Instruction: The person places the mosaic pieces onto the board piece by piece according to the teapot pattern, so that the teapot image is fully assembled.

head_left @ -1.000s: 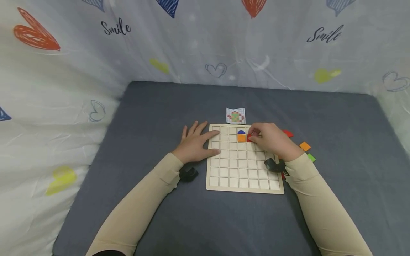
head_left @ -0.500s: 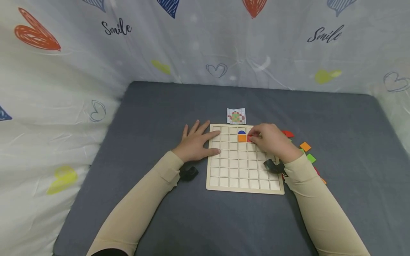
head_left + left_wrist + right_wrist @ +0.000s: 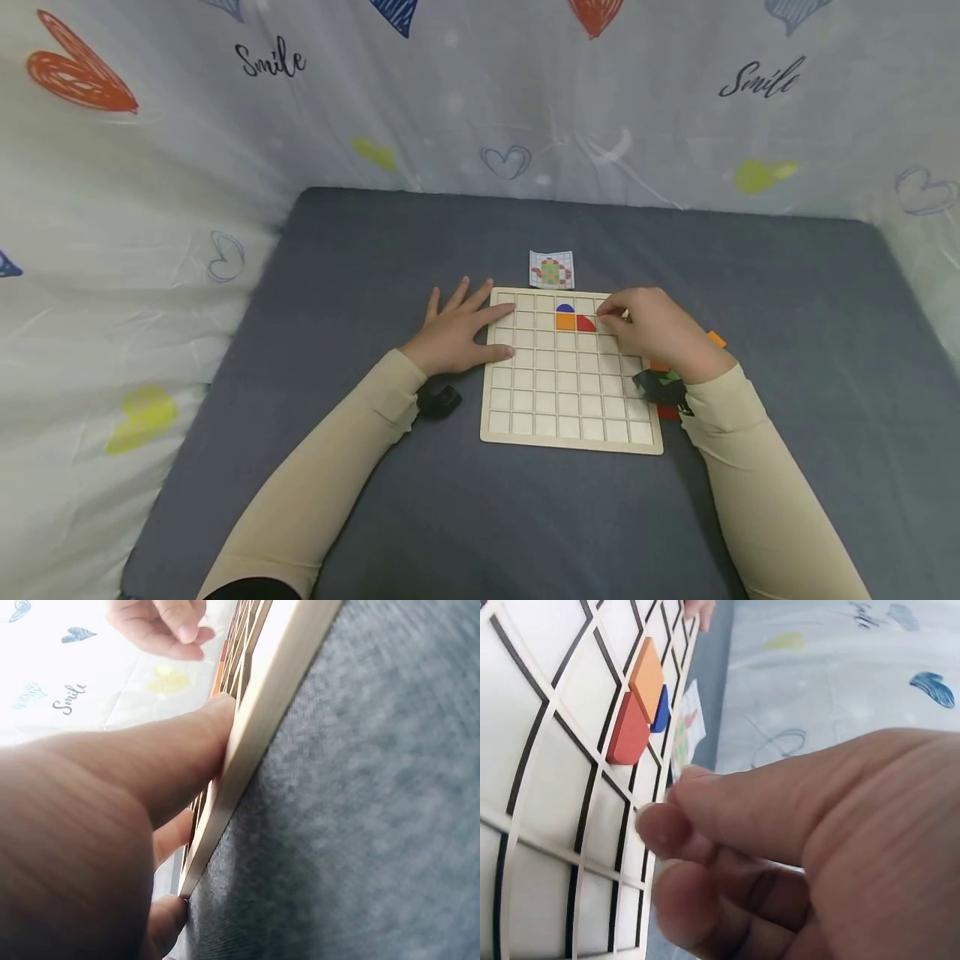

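The left hand [image 3: 456, 333] lies spread wide at the left side of a pale, wooden-looking grid board [image 3: 545, 403], its thumb and index finger resting on the frame; the right hand [image 3: 656, 327] is poised at the board's far right part, fingers bent and thumb close to the fingertips, with nothing visible in the narrow gap; whether it touches the board cannot be told. Just left of those fingertips, and nearer to them than to the left hand, a flat, round-cornered red piece [image 3: 584, 324] sits in a cell; beside it in a crosswise row is a flat orange square [image 3: 566, 322], with a blue half-disc [image 3: 564, 308] in the cell beyond, straight edge toward the orange; the board looks nearly square, so no long axis stands out. A loose orange piece [image 3: 717, 338] and a loose red piece [image 3: 667, 413] lie off the board's right side, partly hidden by the right arm; thin ridges part the smooth cells; a small printed paper card [image 3: 551, 269] lies beyond the far edge, on a matte grey cloth surface [image 3: 405, 250].
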Tool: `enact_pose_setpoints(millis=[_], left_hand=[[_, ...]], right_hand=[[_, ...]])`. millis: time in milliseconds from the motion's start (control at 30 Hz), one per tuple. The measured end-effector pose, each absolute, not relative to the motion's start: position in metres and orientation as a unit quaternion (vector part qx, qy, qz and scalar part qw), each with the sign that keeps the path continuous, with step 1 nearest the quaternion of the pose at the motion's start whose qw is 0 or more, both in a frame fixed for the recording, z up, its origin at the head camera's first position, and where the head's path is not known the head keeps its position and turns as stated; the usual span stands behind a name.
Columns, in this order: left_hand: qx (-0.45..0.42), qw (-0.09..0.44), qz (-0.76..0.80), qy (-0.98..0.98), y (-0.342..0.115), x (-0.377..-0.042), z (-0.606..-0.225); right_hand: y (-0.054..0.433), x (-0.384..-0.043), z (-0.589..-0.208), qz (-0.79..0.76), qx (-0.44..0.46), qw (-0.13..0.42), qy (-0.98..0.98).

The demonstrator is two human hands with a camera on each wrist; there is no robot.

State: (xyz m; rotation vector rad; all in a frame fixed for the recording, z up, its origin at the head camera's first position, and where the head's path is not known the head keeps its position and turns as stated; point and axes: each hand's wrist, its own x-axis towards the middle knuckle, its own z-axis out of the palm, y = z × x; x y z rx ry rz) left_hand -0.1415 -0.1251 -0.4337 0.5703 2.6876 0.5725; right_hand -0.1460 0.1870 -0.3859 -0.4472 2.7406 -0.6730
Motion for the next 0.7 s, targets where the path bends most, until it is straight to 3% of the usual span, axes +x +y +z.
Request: enact_pose_setpoints(millis=[700], left_hand=[[0.206, 0.178, 0.198, 0.942, -0.125, -0.143, -0.434]], right_hand=[[0.246, -0.154, -0.384, -0.229, -0.112, 0.155, 0.955]])
